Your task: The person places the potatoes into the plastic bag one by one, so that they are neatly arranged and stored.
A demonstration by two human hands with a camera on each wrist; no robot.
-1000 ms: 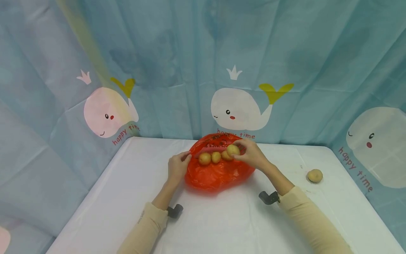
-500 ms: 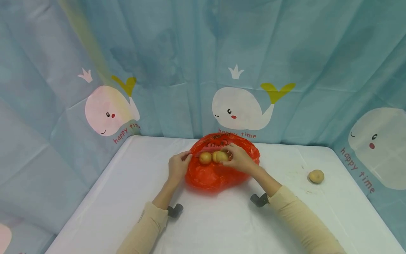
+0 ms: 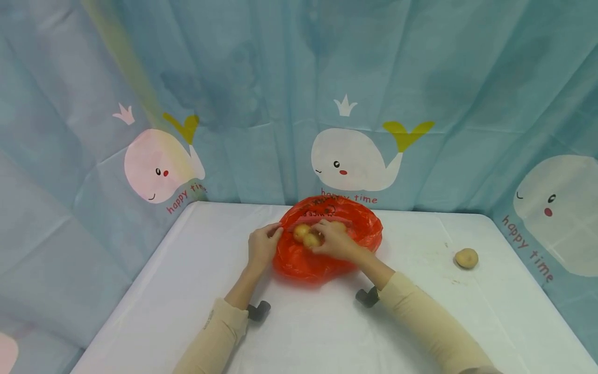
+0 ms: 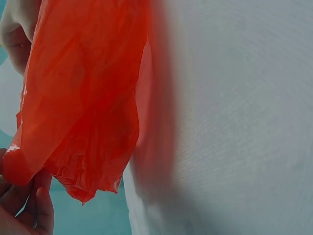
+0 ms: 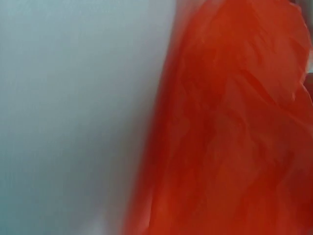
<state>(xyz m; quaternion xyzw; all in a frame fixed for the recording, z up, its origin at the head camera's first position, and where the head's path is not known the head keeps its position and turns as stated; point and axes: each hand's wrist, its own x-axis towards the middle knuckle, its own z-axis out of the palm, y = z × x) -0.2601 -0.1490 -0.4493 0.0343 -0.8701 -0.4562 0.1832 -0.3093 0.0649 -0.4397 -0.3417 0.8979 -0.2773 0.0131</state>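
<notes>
A red plastic bag (image 3: 303, 262) sits at the middle back of the table, its mouth spread wide. At the bag's left rim, my left hand (image 3: 262, 246) pinches the plastic; the left wrist view shows the fingers (image 4: 45, 208) at the bag's edge. My right hand (image 3: 338, 243) reaches over the opening from the right, its thumb and fingers around a yellowish potato (image 3: 312, 240). Touching that one is another potato (image 3: 301, 232) further left, and one more potato (image 3: 338, 226) shows partly behind the right hand. Red plastic fills much of the right wrist view.
One loose potato (image 3: 466, 258) lies on the white table (image 3: 317, 327) at the right, with small dirt specks near it. A blue curtain (image 3: 261, 104) printed with whales hangs right behind the table's back edge. Dark camera mounts sit at both wrists.
My right hand has moved left and slightly down over the bag's mouth, bringing the potato from the right side to beside the leftmost one. The left hand stays at the rim.
</notes>
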